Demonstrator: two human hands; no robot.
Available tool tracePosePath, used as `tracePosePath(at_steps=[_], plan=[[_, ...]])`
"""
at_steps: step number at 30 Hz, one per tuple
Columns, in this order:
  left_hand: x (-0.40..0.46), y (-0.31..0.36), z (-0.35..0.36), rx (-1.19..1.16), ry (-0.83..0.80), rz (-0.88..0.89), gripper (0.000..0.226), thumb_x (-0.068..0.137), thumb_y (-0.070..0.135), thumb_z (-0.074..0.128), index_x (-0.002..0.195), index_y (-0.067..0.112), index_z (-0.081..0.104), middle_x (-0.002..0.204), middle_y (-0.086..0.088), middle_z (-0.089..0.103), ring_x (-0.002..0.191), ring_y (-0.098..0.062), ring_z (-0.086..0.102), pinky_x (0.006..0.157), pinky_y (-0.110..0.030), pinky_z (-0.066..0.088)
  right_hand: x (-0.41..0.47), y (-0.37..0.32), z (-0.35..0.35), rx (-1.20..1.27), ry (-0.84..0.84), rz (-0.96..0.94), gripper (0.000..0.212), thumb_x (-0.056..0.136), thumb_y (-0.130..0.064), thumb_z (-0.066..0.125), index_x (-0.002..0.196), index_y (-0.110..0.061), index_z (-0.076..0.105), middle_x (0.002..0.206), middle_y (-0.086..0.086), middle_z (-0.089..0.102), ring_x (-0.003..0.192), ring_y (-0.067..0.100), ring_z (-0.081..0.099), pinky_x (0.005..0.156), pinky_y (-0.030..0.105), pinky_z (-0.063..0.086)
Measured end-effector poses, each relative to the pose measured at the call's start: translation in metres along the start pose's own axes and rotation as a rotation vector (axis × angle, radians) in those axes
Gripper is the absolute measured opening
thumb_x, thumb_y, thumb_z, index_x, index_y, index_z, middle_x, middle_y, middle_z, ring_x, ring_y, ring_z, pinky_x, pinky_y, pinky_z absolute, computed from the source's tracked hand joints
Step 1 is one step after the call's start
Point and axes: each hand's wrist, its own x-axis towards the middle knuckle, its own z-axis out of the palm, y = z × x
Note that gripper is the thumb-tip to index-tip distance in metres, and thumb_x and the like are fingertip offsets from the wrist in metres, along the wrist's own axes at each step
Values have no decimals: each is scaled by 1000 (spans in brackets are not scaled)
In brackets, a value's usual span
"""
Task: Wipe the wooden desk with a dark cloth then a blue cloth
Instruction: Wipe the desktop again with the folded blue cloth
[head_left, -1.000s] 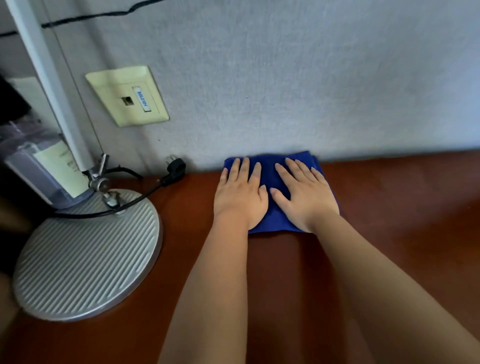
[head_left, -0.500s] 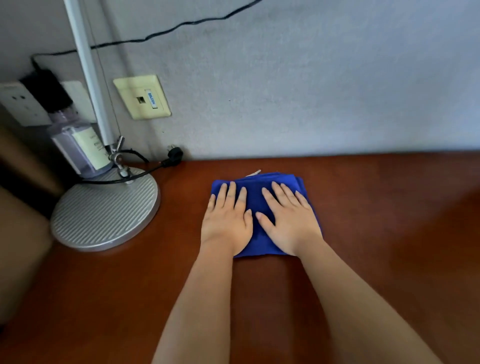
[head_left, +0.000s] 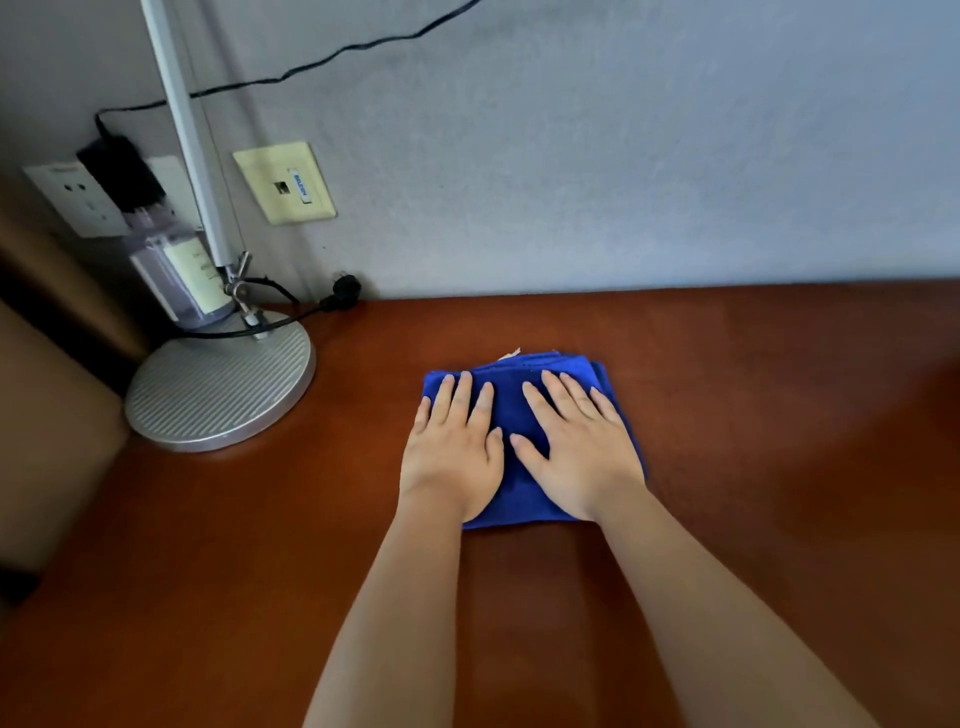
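A grey textured wall (head_left: 623, 156) backs the reddish wooden worktop (head_left: 753, 415) I am looking down on, and at the far left stands a desk lamp with a ribbed silver round base (head_left: 218, 395), a black cable (head_left: 291, 317) trailing off it to a loose plug (head_left: 345, 286) by the wall, a clear container (head_left: 176, 280) behind it and a cream wall socket plate (head_left: 284, 183) above. The folded blue cloth (head_left: 511, 405) lies flat in the middle of the worktop, well apart from the wall and to the right of the lamp base. My left hand (head_left: 452, 452) and right hand (head_left: 579, 449) both rest on it side by side, palms down; each grip is spread flat with straight fingers, pinching nothing, only pressing the cloth against the wood. No dark cloth is in view, so I judge I am in the blue-cloth stage. To do this well I would keep even downward pressure through both palms so the folds do not slide apart, work in overlapping straight passes, and carry the strokes out toward the bare right side and the near edge. Near the lamp I would slow down, since the cable and plug could snag on the cloth's edge. A small pale tag (head_left: 510, 355) pokes out at the far edge of the cloth.
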Motion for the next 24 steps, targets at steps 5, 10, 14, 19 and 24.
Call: tracePosePath(at_steps=[5,10,14,19,24], plan=[[33,-3,-3,-12,-6,4,56,103,39,14,154,22,-3,162,-2,-11,148,-18,-15,121,-37,-6,29,9,-1,-14,-6,4,64,98,-55,21,153,-26,8,161,-3,1,147,12,-5,120,34,-4],[75,-7,-6,-18,11,22,56,103,38,15,154,22,-1,162,-2,-9,148,-17,-13,120,-36,-6,70,21,-4,-18,-10,27,63,98,-54,22,153,-27,7,161,-3,1,147,12,-5,119,33,-5],[116,-12,-9,-29,15,27,56,103,38,16,155,22,0,162,-2,-8,148,-17,-13,121,-37,-6,108,31,-4,-15,-18,42,63,98,-55,22,153,-28,8,161,-3,0,147,11,-5,119,33,-5],[160,-13,-14,-17,10,50,57,103,38,16,154,22,-1,162,-3,-8,148,-18,-13,121,-38,-5,145,47,-7,-21,1,55,63,97,-55,22,153,-29,9,161,-4,2,147,10,-5,119,32,-5],[174,-11,-15,-12,5,71,57,103,38,17,154,22,0,162,-3,-7,148,-18,-12,121,-37,-5,155,52,-8,-18,5,65,63,97,-55,22,153,-28,9,161,-3,2,147,11,-4,119,32,-5]])
